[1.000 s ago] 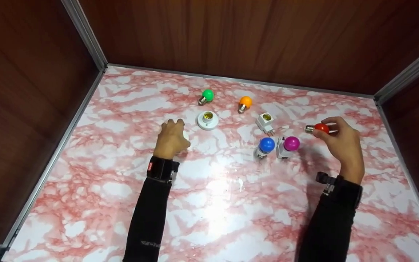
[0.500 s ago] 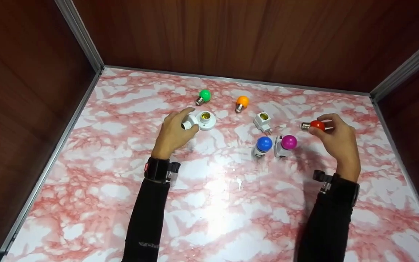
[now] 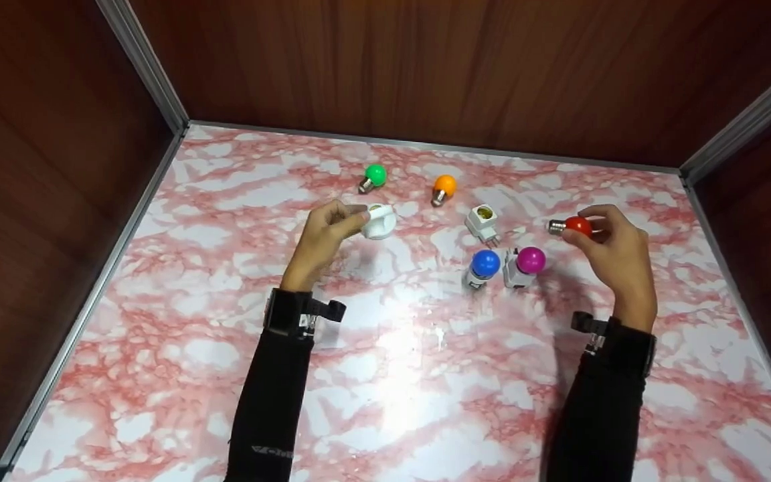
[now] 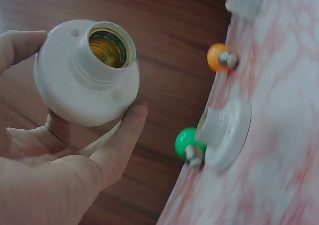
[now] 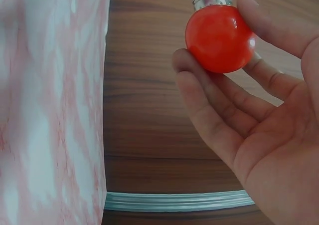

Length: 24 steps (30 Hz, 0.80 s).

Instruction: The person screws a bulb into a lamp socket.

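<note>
My left hand (image 3: pixel 322 237) grips a round white lamp holder (image 4: pixel 62 83) by its rim, above the table. In the left wrist view its empty brass-lined socket faces the camera. A second round lamp holder (image 4: pixel 238 135) sits on the table; in the head view the held one partly covers it. On the right, my right hand (image 3: pixel 616 258) holds a red light bulb (image 5: pixel 219 40) by its globe, with the metal screw base pointing left in the head view. A blue bulb (image 3: pixel 486 264) and a magenta bulb (image 3: pixel 531 260) stand in white plug-in sockets between the hands.
A green bulb (image 3: pixel 375 175) and an orange bulb (image 3: pixel 445 185) lie toward the back. One white plug-in socket (image 3: pixel 482 223) without a bulb lies with its prongs toward the right. Dark wood panels (image 3: pixel 425 73) enclose the marbled table (image 3: pixel 211 388).
My left hand has lifted the white lamp holder off the table, moved it right and turned it. The right hand keeps holding the red bulb, slightly shifted left in view.
</note>
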Each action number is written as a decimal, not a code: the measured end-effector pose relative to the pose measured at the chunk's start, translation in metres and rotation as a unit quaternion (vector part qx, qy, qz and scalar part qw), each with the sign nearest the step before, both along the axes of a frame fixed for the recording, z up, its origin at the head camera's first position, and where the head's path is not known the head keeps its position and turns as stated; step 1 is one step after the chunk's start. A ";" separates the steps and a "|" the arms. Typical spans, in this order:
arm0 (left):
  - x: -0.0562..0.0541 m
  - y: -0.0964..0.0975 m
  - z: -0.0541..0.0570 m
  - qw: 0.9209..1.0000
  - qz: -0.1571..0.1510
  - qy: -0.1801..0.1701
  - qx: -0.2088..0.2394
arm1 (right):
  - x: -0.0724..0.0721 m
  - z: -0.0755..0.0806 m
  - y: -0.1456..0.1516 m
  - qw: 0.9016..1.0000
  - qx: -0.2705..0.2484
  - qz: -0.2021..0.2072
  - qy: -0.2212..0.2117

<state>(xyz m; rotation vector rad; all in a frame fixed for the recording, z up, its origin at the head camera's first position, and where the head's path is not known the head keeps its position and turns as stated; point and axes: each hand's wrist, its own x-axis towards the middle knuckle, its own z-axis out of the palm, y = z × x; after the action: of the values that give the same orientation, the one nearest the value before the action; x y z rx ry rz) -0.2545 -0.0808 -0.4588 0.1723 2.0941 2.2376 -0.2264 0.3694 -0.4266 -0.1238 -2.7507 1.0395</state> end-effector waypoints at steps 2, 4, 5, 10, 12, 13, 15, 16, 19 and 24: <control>0.000 0.003 0.000 0.998 -0.020 -0.018 0.065 | 0.000 0.000 -0.002 1.000 -0.006 0.005 0.008; 0.000 0.007 0.000 0.991 -0.035 -0.038 0.121 | 0.000 0.001 -0.005 1.000 -0.017 0.012 0.015; 0.000 0.009 0.000 0.987 -0.042 -0.047 0.144 | -0.001 0.001 -0.007 0.999 -0.022 0.015 0.020; 0.002 0.016 -0.001 0.970 -0.083 -0.083 0.211 | -0.001 0.003 -0.017 0.998 -0.042 0.033 0.032; 0.001 0.018 -0.001 0.966 -0.103 -0.088 0.220 | 0.000 0.004 -0.020 0.997 -0.050 0.041 0.038; 0.002 0.018 -0.001 0.964 -0.112 -0.088 0.223 | 0.000 0.004 -0.022 0.997 -0.055 0.044 0.042; 0.002 0.019 0.000 0.962 -0.130 -0.082 0.224 | 0.000 0.004 -0.025 0.995 -0.068 0.053 0.050; 0.002 0.019 0.000 0.962 -0.136 -0.079 0.225 | 0.000 0.005 -0.027 0.994 -0.077 0.059 0.054; 0.004 0.020 0.002 0.960 -0.150 -0.067 0.227 | 0.000 0.006 -0.033 0.989 -0.099 0.077 0.072; 0.006 0.025 0.004 0.956 -0.174 -0.052 0.232 | -0.001 0.008 -0.049 0.974 -0.122 0.131 0.140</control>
<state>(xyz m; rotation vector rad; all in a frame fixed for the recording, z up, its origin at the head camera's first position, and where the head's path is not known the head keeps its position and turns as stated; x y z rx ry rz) -0.2484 -0.0557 -0.4548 0.4023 1.3284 2.3989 -0.2276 0.3209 -0.4186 0.3343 -2.4211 1.3433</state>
